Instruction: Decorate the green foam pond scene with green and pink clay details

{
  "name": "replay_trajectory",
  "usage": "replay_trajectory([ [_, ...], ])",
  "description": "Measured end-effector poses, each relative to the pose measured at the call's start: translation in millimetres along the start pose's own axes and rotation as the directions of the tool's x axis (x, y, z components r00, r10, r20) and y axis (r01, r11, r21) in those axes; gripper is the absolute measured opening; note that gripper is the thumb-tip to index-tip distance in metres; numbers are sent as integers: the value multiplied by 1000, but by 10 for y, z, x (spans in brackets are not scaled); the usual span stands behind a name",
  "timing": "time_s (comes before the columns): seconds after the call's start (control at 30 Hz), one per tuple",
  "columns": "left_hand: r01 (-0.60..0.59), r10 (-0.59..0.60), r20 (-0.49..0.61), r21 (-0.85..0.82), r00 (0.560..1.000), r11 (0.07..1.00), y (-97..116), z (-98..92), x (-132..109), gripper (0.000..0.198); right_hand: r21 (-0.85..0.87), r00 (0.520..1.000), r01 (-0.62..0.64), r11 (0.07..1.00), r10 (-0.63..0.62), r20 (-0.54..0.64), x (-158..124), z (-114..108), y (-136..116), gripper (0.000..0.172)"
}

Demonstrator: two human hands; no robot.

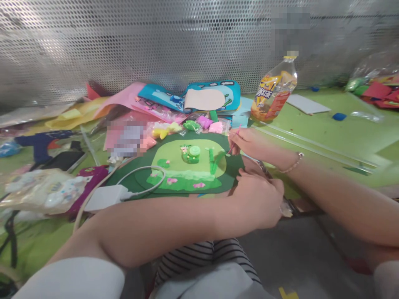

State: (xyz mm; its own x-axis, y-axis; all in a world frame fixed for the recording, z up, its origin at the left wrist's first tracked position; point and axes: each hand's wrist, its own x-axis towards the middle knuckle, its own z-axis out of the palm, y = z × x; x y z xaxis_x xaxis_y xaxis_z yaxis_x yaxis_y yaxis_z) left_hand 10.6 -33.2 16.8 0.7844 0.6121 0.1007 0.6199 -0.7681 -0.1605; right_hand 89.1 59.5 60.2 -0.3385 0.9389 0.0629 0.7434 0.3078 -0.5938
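A dark green card with a lighter green rounded panel lies before me. Soft-clay shapes decorate it: a green snail, a green stalk and a pale green strip with pink flowers below. In my right hand, pinched between the fingers, is a thin purple stick; its lower tip is by the small leaf pieces at the stalk's right. My left hand is curled at the card's lower right edge. Its fingertips are mostly hidden, so anything in them cannot be made out.
Bags of coloured clay lie behind the card. A bottle stands at the back right, with clear strips in front. On the left are a white charger with its cable, a phone and a printed pouch.
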Motion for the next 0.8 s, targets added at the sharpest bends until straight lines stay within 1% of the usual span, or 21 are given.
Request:
replay_trajectory([
  [0.1,-3,3,17,-6,1000,1000,-4,-16,-2,45,-10,1000,-1,1000,1,12,2,-3,8,34],
  [0.23,-4,4,42,-19,999,1000,-12,-41,-5,44,-8,998,22,1000,-22,-52,5,-12,47,34],
  [0.33,-1,2,53,-21,999,1000,-15,-52,-5,44,7,994,63,998,-62,-86,-2,-12,61,34],
  [0.6,-9,9,13,2,1000,1000,-11,-27,-5,43,-102,988,130,986,-138,-71,-4,30,0,41],
  [0.67,-8,8,4,-4,1000,1000,-11,-25,-6,43,-100,987,136,986,-144,-75,-6,35,-7,41],
  [0.8,-10,10,2,-8,1000,1000,-9,-30,-7,40,-63,992,108,992,-112,-59,-17,41,-21,38],
])
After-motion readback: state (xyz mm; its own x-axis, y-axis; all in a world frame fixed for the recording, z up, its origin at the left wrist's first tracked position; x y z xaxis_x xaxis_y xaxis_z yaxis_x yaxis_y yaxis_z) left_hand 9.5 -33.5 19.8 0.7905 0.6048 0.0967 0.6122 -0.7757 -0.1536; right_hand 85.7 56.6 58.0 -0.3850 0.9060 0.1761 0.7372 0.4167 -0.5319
